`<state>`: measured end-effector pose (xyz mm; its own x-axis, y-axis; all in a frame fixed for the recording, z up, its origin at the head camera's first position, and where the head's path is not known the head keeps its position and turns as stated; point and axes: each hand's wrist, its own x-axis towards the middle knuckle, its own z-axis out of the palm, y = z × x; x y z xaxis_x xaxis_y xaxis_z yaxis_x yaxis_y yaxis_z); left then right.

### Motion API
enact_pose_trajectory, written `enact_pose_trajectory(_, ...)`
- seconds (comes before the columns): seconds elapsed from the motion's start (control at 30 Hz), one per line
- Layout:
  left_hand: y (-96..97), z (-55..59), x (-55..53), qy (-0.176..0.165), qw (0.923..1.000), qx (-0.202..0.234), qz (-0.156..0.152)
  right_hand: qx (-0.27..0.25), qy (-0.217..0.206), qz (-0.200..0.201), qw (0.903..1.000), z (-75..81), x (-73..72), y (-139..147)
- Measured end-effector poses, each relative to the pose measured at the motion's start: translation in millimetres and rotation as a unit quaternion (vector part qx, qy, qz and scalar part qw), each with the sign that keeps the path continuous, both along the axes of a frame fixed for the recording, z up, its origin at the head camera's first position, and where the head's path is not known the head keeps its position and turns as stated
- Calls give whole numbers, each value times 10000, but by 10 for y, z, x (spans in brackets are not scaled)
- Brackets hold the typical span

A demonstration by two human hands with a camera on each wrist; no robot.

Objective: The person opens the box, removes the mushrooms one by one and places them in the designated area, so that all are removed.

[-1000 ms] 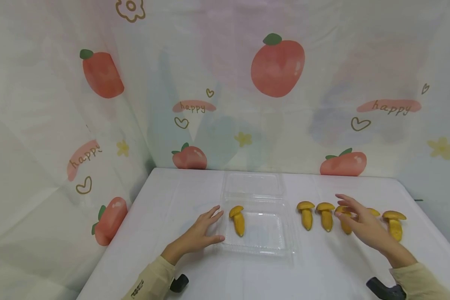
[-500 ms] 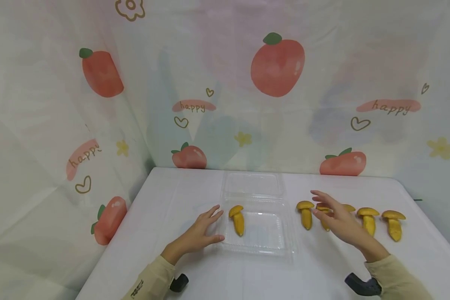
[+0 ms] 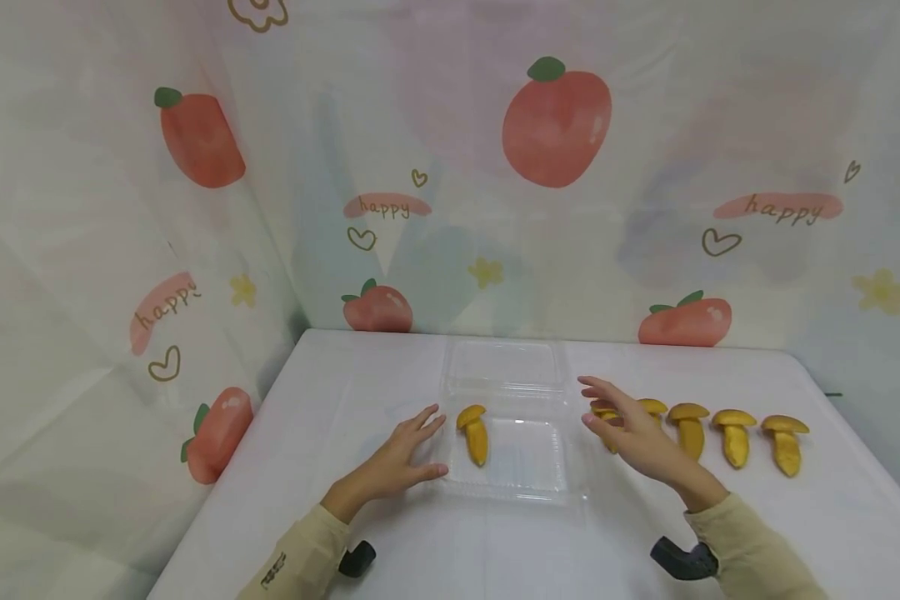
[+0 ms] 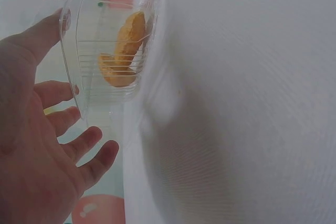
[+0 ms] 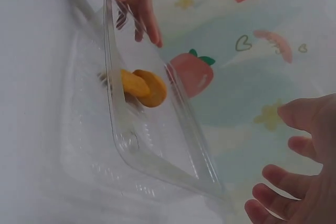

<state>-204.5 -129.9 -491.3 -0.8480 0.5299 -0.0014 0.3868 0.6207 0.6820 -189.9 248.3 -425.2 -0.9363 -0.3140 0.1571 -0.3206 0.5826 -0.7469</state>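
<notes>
A clear plastic clamshell box lies with its lid folded back. Inside its left part is one yellow mushroom. My left hand rests at the box's left edge, thumb and fingers spread; in the left wrist view its fingertips are right at the rim. My right hand hovers just right of the box with relaxed fingers and nothing in its grasp. It overlaps the leftmost mushroom of a row. In the right wrist view, this hand faces the box.
The row of several yellow mushrooms runs rightward, from one beside the right hand to the last one. A white cloth covers the table. Fruit-printed curtains stand behind and to the left. Black wrist mounts hang under the sleeves.
My right hand has travelled left along the mushroom row to its left end, uncovering the mushrooms on the right. The left hand, the box and the mushrooms keep their places.
</notes>
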Motion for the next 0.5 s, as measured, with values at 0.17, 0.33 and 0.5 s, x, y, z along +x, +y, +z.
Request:
enact_pose_trajectory(0.17, -4, 17, 3, 4, 10000, 31, -19, -115, 108, 162, 9997, -40, -6, -156)
enact_pose_trajectory(0.33, -1, 19, 0, -1, 10000, 67, -10, -133, 51, 278, 9995, -100, -28, -286)
enact_pose_trajectory(0.5, 6, 13, 1, -3, 10000, 59, 20, -333, -154, 412, 9985, -144, -42, -437)
